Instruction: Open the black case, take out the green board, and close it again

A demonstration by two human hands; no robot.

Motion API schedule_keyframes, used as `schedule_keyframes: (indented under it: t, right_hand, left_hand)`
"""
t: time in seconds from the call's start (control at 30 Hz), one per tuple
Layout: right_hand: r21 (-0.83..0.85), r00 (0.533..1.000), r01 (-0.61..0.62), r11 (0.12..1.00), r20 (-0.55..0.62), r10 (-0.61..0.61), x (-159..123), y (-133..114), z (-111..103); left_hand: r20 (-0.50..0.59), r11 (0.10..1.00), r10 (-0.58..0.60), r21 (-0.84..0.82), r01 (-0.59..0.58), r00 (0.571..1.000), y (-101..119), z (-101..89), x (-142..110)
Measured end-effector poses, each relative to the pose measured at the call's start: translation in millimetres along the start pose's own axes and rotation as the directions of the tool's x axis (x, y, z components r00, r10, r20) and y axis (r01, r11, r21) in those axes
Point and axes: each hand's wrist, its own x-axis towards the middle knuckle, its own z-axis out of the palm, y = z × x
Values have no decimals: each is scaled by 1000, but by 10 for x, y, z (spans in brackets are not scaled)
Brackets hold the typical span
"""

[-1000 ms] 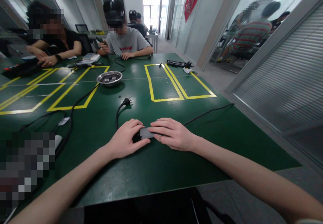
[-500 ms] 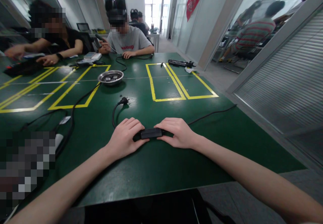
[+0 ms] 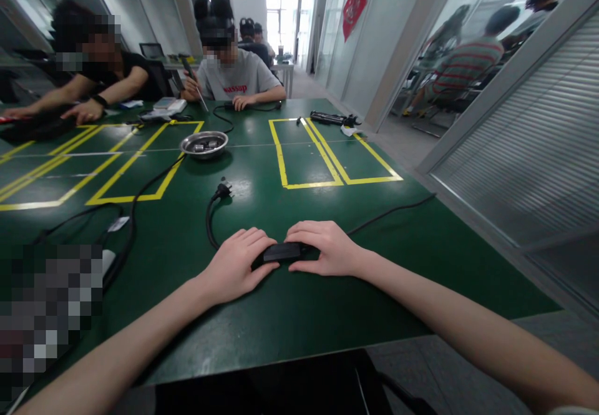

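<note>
A small black power adapter [image 3: 282,252] lies low over the green table in front of me, its long side running left to right. My left hand [image 3: 239,264] is closed round its left end, fingers on the far edge and thumb on the near one. The other end is between the fingers and thumb of my right hand [image 3: 327,249]. Beyond my left hand, a short black cord curves up to a power plug [image 3: 223,191] with its prongs showing. A thin black cable [image 3: 393,213] runs from behind my right hand toward the table's right edge.
A metal bowl [image 3: 204,145] holding small metal parts stands ahead. Yellow tape [image 3: 311,185] marks rectangles on the green table [image 3: 262,334]. A black tripod-like object [image 3: 333,118] lies at the far right. Cables [image 3: 135,209] and a pixelated area are at left. Two co-workers sit opposite.
The adapter has tilted slightly, and my fingers have shifted on its ends. The plug has moved a little left and turned. A co-worker's handheld tool has swung more upright.
</note>
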Motion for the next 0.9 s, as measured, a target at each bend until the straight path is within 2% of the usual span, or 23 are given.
schedule_keyframes:
  t: [0.23, 0.4, 0.53, 0.67, 0.77, 0.9]
  right_hand:
    - [-75, 996, -68, 995, 57, 72, 21, 0, -16]
    - [-31, 992, -83, 996, 88, 85, 32, 2, -2]
    - [-26, 974, -194, 981, 113, 195, 40, -16, 8]
    - [-143, 958, -239, 961, 124, 257, 41, -9, -9]
    - [-154, 978, -191, 969, 52, 201, 36, 12, -31]
    - [-25, 998, -6, 1000, 59, 8, 28, 23, -31]
  left_hand:
    - [-50, 999, -32, -33, 31, 998, -6, -3, -3]
    - [-80, 997, -22, -74, 16, 997, -18, -10, -13]
    - [-100, 997, 5, -71, -12, 995, -48, -14, -33]
    - [-69, 997, 13, -79, -19, 998, -93, -4, -36]
    - [-50, 995, 2, -98, -7, 999, -118, 1, -22]
    - [-50, 994, -15, -111, 9, 999, -133, 3, -13]
